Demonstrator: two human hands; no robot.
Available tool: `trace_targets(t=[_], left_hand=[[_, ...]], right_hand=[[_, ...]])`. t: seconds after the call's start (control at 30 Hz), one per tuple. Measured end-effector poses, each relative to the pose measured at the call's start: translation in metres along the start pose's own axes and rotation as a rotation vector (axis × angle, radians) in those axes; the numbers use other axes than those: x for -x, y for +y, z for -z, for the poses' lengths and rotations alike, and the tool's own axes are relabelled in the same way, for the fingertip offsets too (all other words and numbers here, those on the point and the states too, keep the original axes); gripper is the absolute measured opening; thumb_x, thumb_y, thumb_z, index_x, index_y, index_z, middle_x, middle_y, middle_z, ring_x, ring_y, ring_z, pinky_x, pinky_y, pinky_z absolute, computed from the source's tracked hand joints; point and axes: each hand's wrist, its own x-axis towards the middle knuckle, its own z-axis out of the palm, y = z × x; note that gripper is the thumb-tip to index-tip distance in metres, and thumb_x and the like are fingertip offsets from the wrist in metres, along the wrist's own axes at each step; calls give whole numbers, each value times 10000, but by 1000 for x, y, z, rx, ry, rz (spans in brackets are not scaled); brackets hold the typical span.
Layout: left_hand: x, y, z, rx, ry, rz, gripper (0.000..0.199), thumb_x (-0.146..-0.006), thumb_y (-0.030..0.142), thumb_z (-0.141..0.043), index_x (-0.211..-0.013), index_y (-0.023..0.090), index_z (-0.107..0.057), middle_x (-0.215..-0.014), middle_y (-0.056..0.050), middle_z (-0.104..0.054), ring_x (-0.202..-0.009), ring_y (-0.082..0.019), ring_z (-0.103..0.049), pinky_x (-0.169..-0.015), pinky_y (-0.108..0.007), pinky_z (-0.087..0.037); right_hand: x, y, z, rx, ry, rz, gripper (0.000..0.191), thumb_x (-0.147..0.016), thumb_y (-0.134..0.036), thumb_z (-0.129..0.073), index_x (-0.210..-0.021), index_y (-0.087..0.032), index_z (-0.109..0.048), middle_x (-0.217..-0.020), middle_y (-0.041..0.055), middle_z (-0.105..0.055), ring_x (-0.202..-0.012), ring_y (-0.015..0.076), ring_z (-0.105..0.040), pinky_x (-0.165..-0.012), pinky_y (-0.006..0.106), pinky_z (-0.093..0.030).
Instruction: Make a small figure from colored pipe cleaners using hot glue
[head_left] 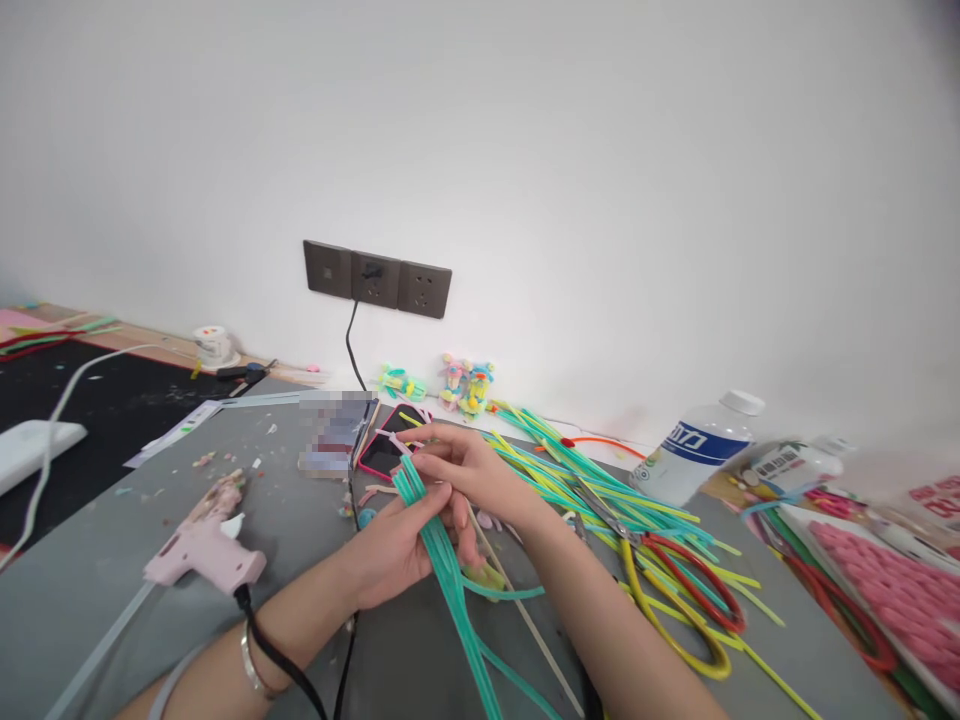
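A bundle of teal pipe cleaners (450, 590) runs up through my left hand (401, 545), its tips bunched near the top and its tails trailing to the bottom edge. My left thumb presses across the bundle with the fingers curled behind. At the upper end, my right hand (469, 470) has its fingers bent around the tips. Just past those fingertips lies a pale pink strip (395, 440); whether it is held, I cannot tell. Part of a yellow-green piece (486, 578) shows beneath my hands.
A pink glue gun (206, 550) lies at left with its black cord. At right are scissors (637, 540) over loose yellow and teal pipe cleaners (675, 520), and a bottle (694, 450). A phone (382, 458) lies behind; small figures (466, 385) stand by the wall.
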Motion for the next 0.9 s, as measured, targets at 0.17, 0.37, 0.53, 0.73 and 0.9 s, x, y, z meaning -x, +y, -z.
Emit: trace_targets(t=[0.17, 0.37, 0.53, 0.73, 0.9], left_hand=[[2, 0, 1, 14, -36, 41, 368, -909, 436, -591, -713, 127, -627, -605, -58, -671, -608, -170, -656, -710, -317, -530], [4, -1, 2, 45, -111, 70, 366, -910, 442, -591, -733, 125, -642, -611, -70, -698, -629, -183, -682, -746, -336, -536], [5, 0, 1, 71, -164, 107, 369, -918, 436, -581, -733, 121, -639, -629, -77, -709, -640, -187, -690, -760, -335, -533], [7, 2, 4, 99, -230, 172, 367, -942, 460, -527, -796, 137, -625, -679, -73, -724, -670, -184, -707, -751, -318, -537], [8, 2, 4, 91, -266, 161, 347, -936, 466, -535, -807, 151, -606, -673, -57, -724, -646, -175, -703, -761, -334, -547]], right_hand=[[0, -1, -3, -63, 26, 15, 288, -818, -391, -700, -1007, -176, -730, -745, 14, -688, -636, 120, -624, -566, 209, -469], [8, -19, -11, -99, -4, -77, 236, -792, -304, -723, -991, -178, -711, -843, 52, -769, -783, 190, -737, -669, 256, -577], [12, -25, -13, -74, -23, -81, 211, -839, -281, -663, -1031, -193, -664, -850, 49, -775, -810, 198, -748, -654, 265, -589], [14, -28, -7, 61, -46, -52, 214, -896, -350, -612, -953, -178, -726, -836, 40, -755, -719, 139, -709, -605, 201, -530], [16, -34, -6, 105, -60, -60, 274, -901, -408, -600, -939, -184, -753, -732, 12, -709, -584, 100, -639, -527, 184, -473]])
